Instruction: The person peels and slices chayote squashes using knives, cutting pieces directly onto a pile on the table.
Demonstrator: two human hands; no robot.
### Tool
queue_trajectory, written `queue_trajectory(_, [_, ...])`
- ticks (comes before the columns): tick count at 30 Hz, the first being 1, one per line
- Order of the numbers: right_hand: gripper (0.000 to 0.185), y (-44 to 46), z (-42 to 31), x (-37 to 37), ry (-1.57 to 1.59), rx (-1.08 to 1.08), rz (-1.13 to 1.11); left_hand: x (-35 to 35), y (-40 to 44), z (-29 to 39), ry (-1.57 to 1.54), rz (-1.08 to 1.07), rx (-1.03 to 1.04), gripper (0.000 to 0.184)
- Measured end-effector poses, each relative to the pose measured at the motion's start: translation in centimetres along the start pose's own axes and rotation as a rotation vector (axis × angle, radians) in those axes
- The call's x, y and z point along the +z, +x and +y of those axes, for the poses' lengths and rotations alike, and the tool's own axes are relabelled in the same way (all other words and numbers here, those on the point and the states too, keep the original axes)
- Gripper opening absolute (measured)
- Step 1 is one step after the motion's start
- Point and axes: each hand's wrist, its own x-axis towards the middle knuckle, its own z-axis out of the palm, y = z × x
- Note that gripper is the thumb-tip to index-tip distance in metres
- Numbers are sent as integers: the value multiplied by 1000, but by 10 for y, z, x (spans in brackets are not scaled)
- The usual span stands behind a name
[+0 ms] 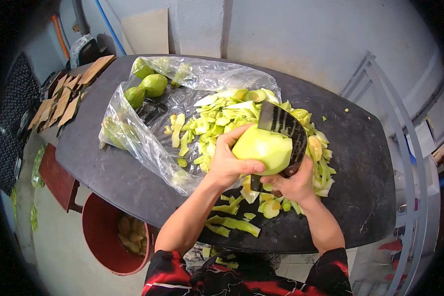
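A large pale green peeled fruit is held above the dark table, my left hand wrapped round its left side with the thumb across the front. My right hand grips the handle of a wide dark-bladed knife, whose blade stands up against the fruit's right side. Part of the handle is hidden by the fingers. Beneath and behind the fruit lies a heap of green peelings and slices. Longer peel strips rest near the table's front edge.
An open clear plastic bag spreads over the dark table, with whole green fruits at its back left. A red bin holding pieces stands below the left front edge. Cardboard pieces lie far left; a grey metal frame stands right.
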Motion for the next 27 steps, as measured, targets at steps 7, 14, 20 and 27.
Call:
queue_trajectory(7, [61,5,-11,-7,-90,47,-101,-6,-1,17,134,-29,-53,76])
queue_trajectory(14, [52,5,-9,3,-154,-38,-32,5,-1,13,-113,98,-44,75])
queue_trajectory(20, [34,1,14,15,-365,-272,33,7,-2,9,-77,113,30,68])
queue_trajectory(27, [41,4,10,-2,-229,83,-117,-13,0,7,-244,4,-56,81])
